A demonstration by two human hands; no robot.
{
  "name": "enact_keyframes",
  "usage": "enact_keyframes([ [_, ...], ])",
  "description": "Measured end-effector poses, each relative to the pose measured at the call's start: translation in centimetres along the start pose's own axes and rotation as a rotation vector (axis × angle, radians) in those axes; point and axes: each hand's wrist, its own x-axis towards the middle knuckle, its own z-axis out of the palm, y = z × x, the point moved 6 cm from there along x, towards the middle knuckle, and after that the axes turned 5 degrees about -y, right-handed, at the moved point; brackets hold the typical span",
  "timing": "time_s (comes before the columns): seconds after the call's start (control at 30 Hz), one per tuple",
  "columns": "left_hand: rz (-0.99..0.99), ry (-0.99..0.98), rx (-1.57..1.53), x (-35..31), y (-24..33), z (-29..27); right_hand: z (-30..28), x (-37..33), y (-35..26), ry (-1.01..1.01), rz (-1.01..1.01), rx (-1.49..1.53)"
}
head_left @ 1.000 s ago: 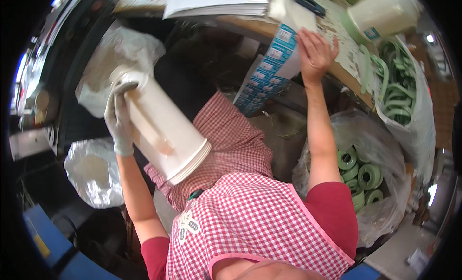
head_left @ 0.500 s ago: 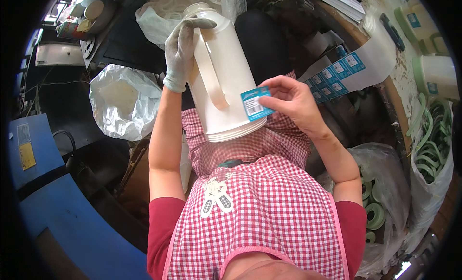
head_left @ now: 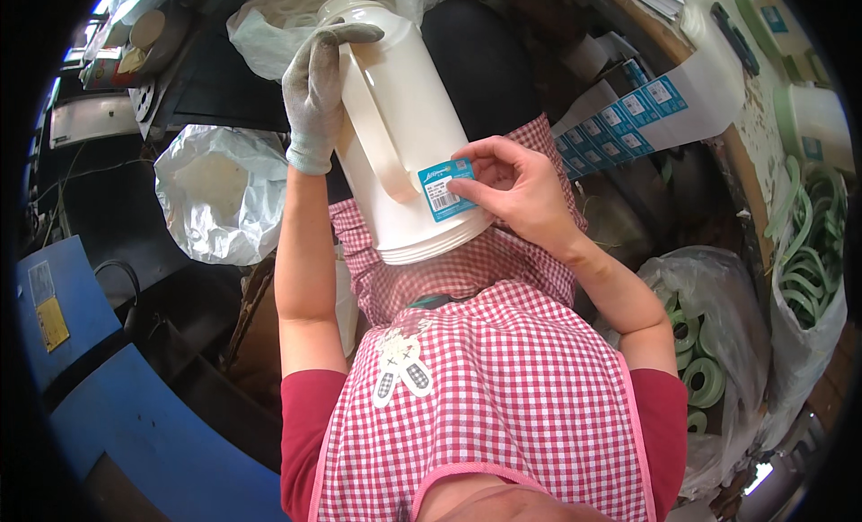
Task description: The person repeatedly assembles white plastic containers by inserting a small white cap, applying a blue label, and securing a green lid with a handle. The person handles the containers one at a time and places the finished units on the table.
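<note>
A white plastic jug (head_left: 415,100) with a long side handle lies tilted over my lap, its neck pointing away from me. My left hand (head_left: 314,87), in a grey work glove, grips it by the upper handle, its thumb across the shoulder. Between the thumb and fingers of my bare right hand (head_left: 525,192) is a blue and white barcode sticker (head_left: 444,188). The sticker lies against the lower wall of the jug, right of the handle's end; whether all of it is stuck down I cannot tell.
A strip of blue stickers (head_left: 620,122) hangs off the worn bench (head_left: 738,136) on the right. Green plastic rings fill clear bags (head_left: 736,298) at the lower right. An open white bag (head_left: 220,194) stands at left, above blue machine panels (head_left: 135,414).
My right hand has brought the sticker leftward onto the jug's wall, closer to the handle. The jug and my left hand have shifted slightly left and up.
</note>
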Motion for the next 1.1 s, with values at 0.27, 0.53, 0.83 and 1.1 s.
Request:
enact_keyframes([
  [0.27, -0.01, 0.034, 0.037, -0.5, 0.1, 0.1, -0.9, -0.3, -2.9, 0.054, -0.276, -0.216],
  [0.53, -0.169, 0.434, -0.158, 1.2, 1.4, -9.9, 3.2, 2.3, -1.7, -0.053, 0.013, 0.644],
  [0.83, 0.019, -0.211, -0.823, 4.6, 10.8, -2.5, -10.5, 8.7, -11.2, 0.231, -0.647, -0.702],
  [1.1, -0.73, 0.07, -0.094, 6.1, -5.7, -7.0, -32.3, 21.5, -13.2, 0.451, -0.287, -1.624],
])
